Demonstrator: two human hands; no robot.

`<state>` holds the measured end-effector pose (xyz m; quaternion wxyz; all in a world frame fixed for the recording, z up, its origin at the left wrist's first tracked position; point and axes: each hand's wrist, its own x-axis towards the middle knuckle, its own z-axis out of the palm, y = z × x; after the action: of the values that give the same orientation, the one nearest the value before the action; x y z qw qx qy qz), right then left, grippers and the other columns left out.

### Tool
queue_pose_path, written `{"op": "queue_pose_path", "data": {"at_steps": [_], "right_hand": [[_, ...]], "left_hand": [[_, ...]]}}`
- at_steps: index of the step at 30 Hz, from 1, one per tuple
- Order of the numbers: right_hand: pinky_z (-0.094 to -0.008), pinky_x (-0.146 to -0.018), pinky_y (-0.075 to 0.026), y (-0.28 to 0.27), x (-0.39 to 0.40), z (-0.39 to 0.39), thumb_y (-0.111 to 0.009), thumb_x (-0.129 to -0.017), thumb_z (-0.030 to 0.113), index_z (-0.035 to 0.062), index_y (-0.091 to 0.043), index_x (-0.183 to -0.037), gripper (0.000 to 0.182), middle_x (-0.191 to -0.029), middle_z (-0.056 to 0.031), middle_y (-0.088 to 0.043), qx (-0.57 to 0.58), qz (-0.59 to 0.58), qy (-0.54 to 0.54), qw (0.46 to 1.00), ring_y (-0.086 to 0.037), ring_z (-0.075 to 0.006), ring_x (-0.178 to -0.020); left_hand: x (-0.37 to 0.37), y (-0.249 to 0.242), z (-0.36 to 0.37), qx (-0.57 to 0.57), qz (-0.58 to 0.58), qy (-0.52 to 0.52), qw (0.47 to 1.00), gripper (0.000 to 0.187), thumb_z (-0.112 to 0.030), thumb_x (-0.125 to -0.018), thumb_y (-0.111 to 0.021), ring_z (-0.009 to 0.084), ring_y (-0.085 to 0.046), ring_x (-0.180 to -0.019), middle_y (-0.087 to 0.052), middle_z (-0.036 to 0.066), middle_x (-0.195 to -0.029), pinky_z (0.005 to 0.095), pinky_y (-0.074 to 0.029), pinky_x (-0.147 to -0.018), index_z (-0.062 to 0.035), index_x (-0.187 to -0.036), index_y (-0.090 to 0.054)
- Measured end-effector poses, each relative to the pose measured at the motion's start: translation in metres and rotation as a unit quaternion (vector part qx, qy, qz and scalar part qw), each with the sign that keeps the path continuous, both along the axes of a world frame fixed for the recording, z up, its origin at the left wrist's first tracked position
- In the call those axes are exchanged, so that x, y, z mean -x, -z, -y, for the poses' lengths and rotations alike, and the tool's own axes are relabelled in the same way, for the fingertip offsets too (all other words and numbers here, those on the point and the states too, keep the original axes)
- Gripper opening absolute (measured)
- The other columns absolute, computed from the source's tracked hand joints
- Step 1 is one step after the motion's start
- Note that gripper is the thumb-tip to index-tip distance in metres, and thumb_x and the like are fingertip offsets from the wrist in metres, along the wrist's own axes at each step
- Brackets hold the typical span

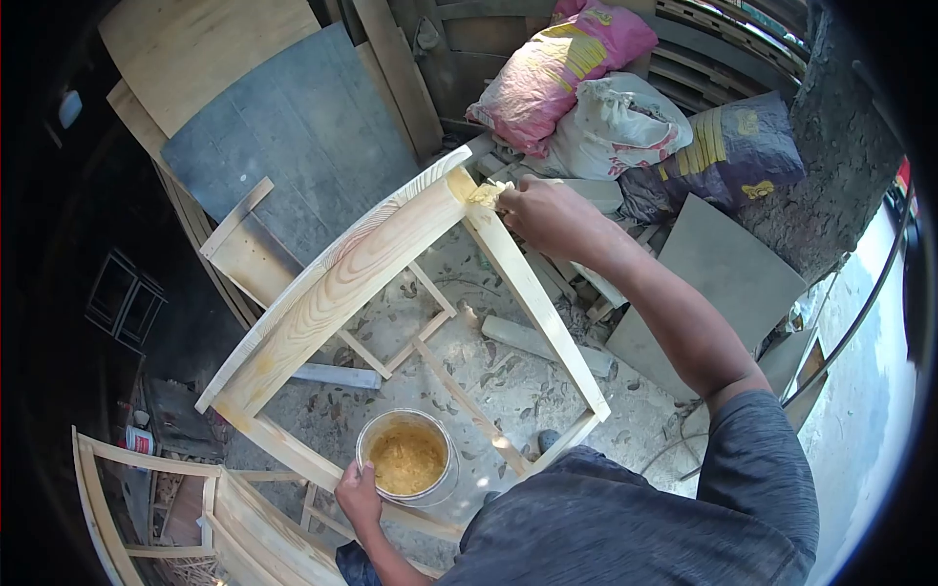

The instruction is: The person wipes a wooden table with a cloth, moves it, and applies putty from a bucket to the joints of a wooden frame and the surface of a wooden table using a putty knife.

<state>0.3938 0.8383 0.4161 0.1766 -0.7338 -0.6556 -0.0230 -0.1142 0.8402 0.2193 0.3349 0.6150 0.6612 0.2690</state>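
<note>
My left hand point(360, 500) grips the near-left rim of a round bucket point(452, 477), thumb over the edge. Inside the bucket lies a thick yellow-brown substance point(406, 461). My right hand point(539, 219) is stretched forward, its fingers closed round a crumpled, yellow-stained wad point(488, 193), possibly cloth. The wad touches the far corner of a pale wooden frame point(332, 283), where a broad curved board meets a narrower rail point(537, 308). Yellow staining shows at that corner and at the board's lower left end. The fingertips of my right hand are partly hidden.
Filled sacks point(625, 127) lie at the back right, near a grey sheet point(708, 283). Large boards point(293, 137) lean at the back left. A second wooden frame point(147, 456) stands at the lower left. Thin battens point(469, 405) and leaves lie on the concrete floor.
</note>
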Motion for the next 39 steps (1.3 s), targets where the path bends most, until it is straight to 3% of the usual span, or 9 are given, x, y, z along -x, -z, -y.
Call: {"op": "queue_pose_path", "data": {"at_steps": [6,8,11,14,17,19,22,27,39], "right_hand": [[-0.0507,-0.087,-0.055,-0.019,-0.001,-0.009,-0.063,-0.097,0.016,0.0053,-0.074,-0.117,0.025,-0.102,-0.0211,-0.072,0.162,0.033,0.03,0.986,-0.071,-0.0391,-0.1],[-0.0496,-0.087,-0.056,-0.015,-0.013,-0.029,-0.063,-0.095,0.015,0.0039,-0.075,-0.115,0.026,-0.099,-0.0217,-0.073,-0.029,0.042,-0.016,0.999,-0.071,-0.0388,-0.1],[-0.05,-0.089,-0.055,-0.017,-0.008,-0.047,-0.063,-0.095,0.015,0.003,-0.075,-0.115,0.026,-0.099,-0.0208,-0.074,-0.002,0.025,-0.014,1.0,-0.071,-0.0389,-0.1],[-0.0507,-0.09,-0.055,-0.009,-0.005,-0.033,-0.064,-0.095,0.015,0.0032,-0.074,-0.117,0.026,-0.1,-0.0205,-0.073,0.092,0.013,0.009,0.996,-0.071,-0.0395,-0.1],[-0.0513,-0.09,-0.055,-0.002,0.012,-0.007,-0.064,-0.097,0.016,0.0039,-0.073,-0.117,0.025,-0.107,-0.0208,-0.072,0.11,-0.017,0.03,0.993,-0.07,-0.0409,-0.101],[-0.0515,-0.091,-0.055,0.021,0.022,-0.001,-0.063,-0.098,0.017,0.0049,-0.073,-0.117,0.024,-0.112,-0.0217,-0.069,0.006,-0.058,0.045,0.997,-0.07,-0.0421,-0.102],[-0.0532,-0.092,-0.054,0.057,0.035,0.011,-0.064,-0.1,0.019,0.0054,-0.071,-0.124,0.028,-0.114,-0.0249,-0.067,0.066,-0.092,0.052,0.992,-0.069,-0.045,-0.101],[-0.0513,-0.09,-0.054,0.028,0.022,0.011,-0.064,-0.1,0.02,0.0037,-0.071,-0.125,0.03,-0.102,-0.0246,-0.069,-0.041,-0.099,0.08,0.991,-0.069,-0.0433,-0.1],[-0.0526,-0.09,-0.056,0.058,0.02,0.022,-0.06,-0.097,0.016,0.0008,-0.07,-0.111,0.022,-0.106,-0.0247,-0.07,0.086,-0.065,0.047,0.993,-0.069,-0.0435,-0.103]], "left_hand": [[0.006,0.007,-0.003,-0.012,-0.008,0.016,1.0,0.028,-0.016,-0.1,-0.067,0.0187,-0.067,-0.077,-0.075,0.016,-0.087,0.0381,-0.055,-0.076,0.0047,-0.118,-0.074],[0.007,0.003,-0.002,-0.002,-0.016,0.014,1.0,0.028,-0.015,-0.099,-0.067,0.0184,-0.068,-0.078,-0.076,0.016,-0.088,0.0377,-0.056,-0.076,0.0048,-0.118,-0.074],[0.003,-0.002,0.0,0.03,0.037,-0.007,0.999,0.029,-0.015,-0.099,-0.068,0.018,-0.069,-0.079,-0.076,0.017,-0.09,0.0371,-0.056,-0.076,0.0051,-0.119,-0.074],[0.018,0.022,-0.007,-0.072,0.004,0.038,0.997,0.029,-0.019,-0.1,-0.067,0.0117,-0.061,-0.052,-0.072,0.009,-0.077,0.0308,-0.048,-0.045,0.0012,-0.119,-0.077],[0.005,0.0,-0.001,0.005,-0.002,0.0,1.0,0.029,-0.014,-0.098,-0.069,0.0179,-0.069,-0.079,-0.077,0.018,-0.091,0.037,-0.056,-0.076,0.005,-0.119,-0.074],[0.0,-0.006,0.001,-0.026,-0.02,0.013,0.999,0.029,-0.014,-0.098,-0.069,0.0185,-0.07,-0.079,-0.077,0.018,-0.091,0.0371,-0.056,-0.076,0.0051,-0.119,-0.074],[0.0,-0.01,0.001,-0.051,-0.03,0.032,0.998,0.029,-0.014,-0.098,-0.069,0.0199,-0.071,-0.079,-0.077,0.018,-0.092,0.0376,-0.056,-0.077,0.005,-0.119,-0.074],[0.009,0.009,-0.006,-0.016,0.021,0.022,0.999,0.029,-0.015,-0.098,-0.069,0.0224,-0.072,-0.08,-0.077,0.02,-0.093,0.0387,-0.056,-0.077,0.0046,-0.12,-0.074],[0.013,0.015,-0.009,-0.023,0.028,0.024,0.999,0.032,-0.017,-0.098,-0.069,0.0251,-0.073,-0.082,-0.077,0.02,-0.094,0.0398,-0.056,-0.08,0.0047,-0.121,-0.073]]}}
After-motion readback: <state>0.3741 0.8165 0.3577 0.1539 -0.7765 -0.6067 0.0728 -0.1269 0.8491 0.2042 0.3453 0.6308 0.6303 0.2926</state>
